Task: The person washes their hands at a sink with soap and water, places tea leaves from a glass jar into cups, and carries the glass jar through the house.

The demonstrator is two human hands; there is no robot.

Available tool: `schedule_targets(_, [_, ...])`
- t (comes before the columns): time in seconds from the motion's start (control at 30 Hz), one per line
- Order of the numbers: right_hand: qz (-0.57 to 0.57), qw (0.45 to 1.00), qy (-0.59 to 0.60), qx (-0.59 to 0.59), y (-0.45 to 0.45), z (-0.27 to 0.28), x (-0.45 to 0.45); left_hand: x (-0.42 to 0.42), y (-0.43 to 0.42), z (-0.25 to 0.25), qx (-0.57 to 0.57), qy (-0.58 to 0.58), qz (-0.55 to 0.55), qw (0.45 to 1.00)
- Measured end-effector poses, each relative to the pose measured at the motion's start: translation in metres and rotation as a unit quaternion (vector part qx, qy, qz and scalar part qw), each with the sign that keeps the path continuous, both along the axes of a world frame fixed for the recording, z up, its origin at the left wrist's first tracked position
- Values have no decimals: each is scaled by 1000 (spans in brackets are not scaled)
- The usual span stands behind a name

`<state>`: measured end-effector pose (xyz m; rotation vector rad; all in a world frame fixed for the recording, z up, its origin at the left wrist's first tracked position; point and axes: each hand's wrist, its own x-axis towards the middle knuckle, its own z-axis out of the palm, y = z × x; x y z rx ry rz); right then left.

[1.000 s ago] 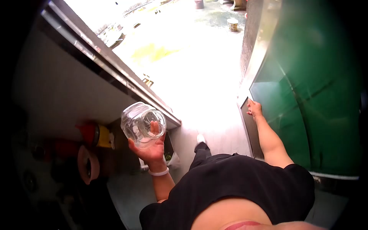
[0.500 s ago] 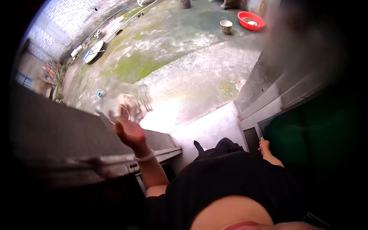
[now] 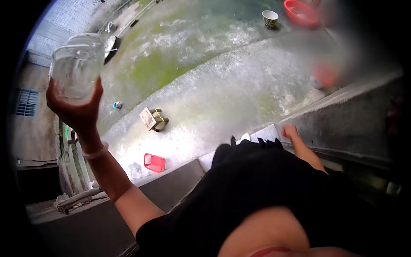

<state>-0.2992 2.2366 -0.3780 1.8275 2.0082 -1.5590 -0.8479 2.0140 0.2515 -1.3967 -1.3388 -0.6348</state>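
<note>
My left hand (image 3: 77, 105) is raised at the upper left, its thumb and fingers wrapped round the lower part of a clear glass jar (image 3: 76, 64). The jar looks see-through, with ridges near its upper end. A pale band circles my left wrist. On the other side of my body, my right hand (image 3: 290, 131) hangs low by the grey wall (image 3: 342, 124) of the doorway. Its fingers are curled in, and nothing shows in them.
Outside lies a mossy concrete yard (image 3: 205, 90). A small wooden stool (image 3: 149, 119) and a red plastic basket (image 3: 154, 162) stand ahead-left. Farther off are a patterned bucket (image 3: 270, 19) and a red basin (image 3: 301, 13). A low grey wall (image 3: 175, 182) borders the doorway's left.
My left hand has lifted the jar up and to the left. My right hand has come away from the door frame. My body has moved forward through the doorway, bringing the stool and basket into view.
</note>
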Motion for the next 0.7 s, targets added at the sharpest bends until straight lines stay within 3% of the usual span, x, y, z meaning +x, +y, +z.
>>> schedule_targets(0.03, [-83, 996, 27, -14, 29, 45, -31, -2, 13, -6, -21, 23, 73, 997])
schedule_targets(0.1, [-93, 987, 119, 54, 79, 111, -83, -7, 45, 0, -43, 95, 200, 974])
schedule_targets(0.17, [-14, 964, 87, 251, 133, 125, -107, -31, 78, -10, -61, 62, 121, 989])
schedule_targets(0.27, [-59, 980, 54, 182, 179, 131, -109, -39, 154, -26, -87, 73, 149, 982])
schedule_targets(0.33, [-87, 989, 48, 111, 209, 101, -103, -57, 204, -37, -81, 65, 55, 993])
schedule_targets(0.4, [-115, 982, -32, 149, 213, 75, -87, -81, 272, -57, -57, 24, -11, 998])
schedule_targets(0.43, [-92, 972, -82, 199, 206, 66, -79, -89, 309, -65, -52, -4, -20, 998])
schedule_targets(0.47, [-49, 980, -144, 129, 206, 36, -69, -93, 338, -67, -69, 8, 29, 997])
schedule_targets(0.5, [120, 959, -203, 159, 206, -10, -52, -95, 376, -74, -80, 17, 75, 994])
schedule_targets(0.53, [285, 907, -266, 160, 205, 6, -53, -105, 412, -82, -69, -23, 27, 997])
schedule_targets(0.57, [-17, 978, -204, 30, 199, 3, -57, -108, 448, -94, -72, -92, -51, 992])
schedule_targets(0.6, [-106, 977, -176, -60, 184, -33, -38, -103, 470, -102, -75, -189, -106, 973])
schedule_targets(0.7, [-325, 911, -252, 34, 197, 14, -53, -70, 580, -132, -60, -384, -308, 868])
